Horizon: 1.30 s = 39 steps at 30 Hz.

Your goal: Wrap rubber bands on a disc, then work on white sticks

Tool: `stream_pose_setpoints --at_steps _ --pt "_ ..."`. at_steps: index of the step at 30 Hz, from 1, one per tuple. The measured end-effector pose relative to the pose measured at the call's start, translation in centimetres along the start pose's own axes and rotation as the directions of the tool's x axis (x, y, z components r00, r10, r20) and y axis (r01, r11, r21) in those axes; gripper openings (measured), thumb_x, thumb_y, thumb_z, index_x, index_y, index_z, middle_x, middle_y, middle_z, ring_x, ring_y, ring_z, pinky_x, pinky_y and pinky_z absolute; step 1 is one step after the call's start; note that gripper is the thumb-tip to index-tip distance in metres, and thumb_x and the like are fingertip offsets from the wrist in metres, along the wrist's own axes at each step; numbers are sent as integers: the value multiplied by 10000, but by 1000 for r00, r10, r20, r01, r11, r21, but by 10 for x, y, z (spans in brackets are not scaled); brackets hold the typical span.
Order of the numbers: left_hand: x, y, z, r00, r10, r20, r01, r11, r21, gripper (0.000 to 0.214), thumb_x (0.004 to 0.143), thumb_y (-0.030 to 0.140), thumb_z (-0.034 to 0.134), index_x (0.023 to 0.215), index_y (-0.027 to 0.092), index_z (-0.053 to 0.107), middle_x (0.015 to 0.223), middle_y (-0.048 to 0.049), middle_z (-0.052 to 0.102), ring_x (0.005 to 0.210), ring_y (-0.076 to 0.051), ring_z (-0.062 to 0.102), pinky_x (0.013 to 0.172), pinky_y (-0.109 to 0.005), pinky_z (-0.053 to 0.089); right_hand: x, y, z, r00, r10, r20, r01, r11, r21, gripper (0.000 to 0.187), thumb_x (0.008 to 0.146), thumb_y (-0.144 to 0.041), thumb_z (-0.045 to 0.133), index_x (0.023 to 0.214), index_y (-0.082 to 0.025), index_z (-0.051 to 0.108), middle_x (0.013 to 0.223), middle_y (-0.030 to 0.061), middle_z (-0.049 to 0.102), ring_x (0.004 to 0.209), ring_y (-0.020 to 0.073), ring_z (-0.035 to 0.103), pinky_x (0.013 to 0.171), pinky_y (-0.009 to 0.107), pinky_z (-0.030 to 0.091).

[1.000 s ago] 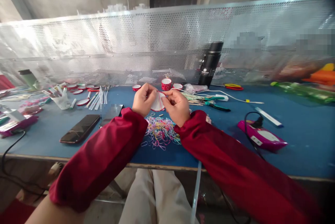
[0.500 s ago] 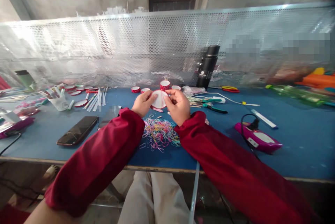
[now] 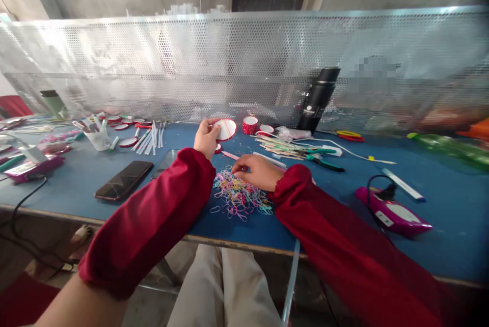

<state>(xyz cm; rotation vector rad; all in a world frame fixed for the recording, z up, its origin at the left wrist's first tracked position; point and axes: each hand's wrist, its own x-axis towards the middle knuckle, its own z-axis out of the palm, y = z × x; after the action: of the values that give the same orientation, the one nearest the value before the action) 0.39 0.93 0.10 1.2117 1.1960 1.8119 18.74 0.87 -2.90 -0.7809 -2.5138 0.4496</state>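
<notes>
My left hand (image 3: 206,139) clamps a round white red-rimmed disc (image 3: 226,129); right hand (image 3: 255,170) fingertips pinched into loose coloured rubber-band pile (image 3: 240,197) on blue tabletop (image 3: 439,184), perforated metal screen (image 3: 248,67) behind.

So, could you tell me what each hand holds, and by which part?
The left hand pinches the red-rimmed white disc at its left edge; the right hand touches the rubber bands, grip there unclear.

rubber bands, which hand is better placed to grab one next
Right. The right hand has its fingers on the rubber bands, while the left hand is raised, holding the red-rimmed disc.
</notes>
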Motion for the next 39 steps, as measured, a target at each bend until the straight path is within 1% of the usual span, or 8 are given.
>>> stream_pose_setpoints --at_steps 5,10,17,20,26,31,36,39 --pt "1 -3 1 1000 14 18 -14 1000 -3 161 870 183 522 1028 183 553 691 16 544 462 -51 419 397 -165 289 -4 0 0 995 -90 38 93 993 -77 198 791 -179 640 949 -218 754 948 46 697 850 163 617 813 289 457" --pt "0 -3 2 999 34 37 -34 999 8 168 862 176 521 1024 192 561 696 13 553 464 -60 438 392 -171 283 -3 -4 0 996 -81 37 84 993 -86 133 732 -141 655 822 -195 737 899 44 689 852 173 611 836 308 454" --pt "2 -5 1 996 81 32 -82 996 33 155 847 169 521 987 181 586 755 -14 616 602 -100 530 518 -206 409 2 1 -3 996 79 -27 -67 949 309 59 771 -207 629 802 -157 636 687 -11 624 610 101 548 596 235 447" --pt "3 -7 0 993 108 54 -110 993 42 164 838 165 521 986 183 589 793 -24 629 659 -115 558 558 -219 440 2 2 -3 997 78 -3 -71 924 376 77 762 -199 644 825 -155 641 697 -12 623 623 96 558 616 238 460" --pt "3 -9 -1 993 102 62 -106 993 60 180 830 165 522 993 190 593 778 -16 609 587 -97 513 499 -199 397 1 1 -9 996 71 48 -85 895 437 164 772 -180 649 932 -153 669 751 4 664 676 105 607 674 257 491" --pt "4 -11 -2 993 96 76 -101 993 66 180 826 178 539 996 185 599 775 -19 613 584 -105 526 493 -209 400 -1 1 -14 988 76 133 -118 928 354 151 830 -299 636 864 -167 701 692 6 675 597 109 593 602 245 468" --pt "4 -10 -1 989 130 75 -136 987 81 177 824 153 534 981 188 606 751 -16 612 603 -111 533 513 -211 416 1 8 -10 996 93 -10 -93 995 28 105 817 -265 647 800 -205 732 743 5 701 636 127 580 599 247 397" --pt "4 -11 -1 988 137 73 -144 985 96 186 812 137 545 977 192 610 717 -9 598 594 -108 524 503 -200 408 2 13 -10 993 115 -40 -121 975 -186 118 798 -183 632 815 -220 742 782 18 703 698 148 585 632 262 378"
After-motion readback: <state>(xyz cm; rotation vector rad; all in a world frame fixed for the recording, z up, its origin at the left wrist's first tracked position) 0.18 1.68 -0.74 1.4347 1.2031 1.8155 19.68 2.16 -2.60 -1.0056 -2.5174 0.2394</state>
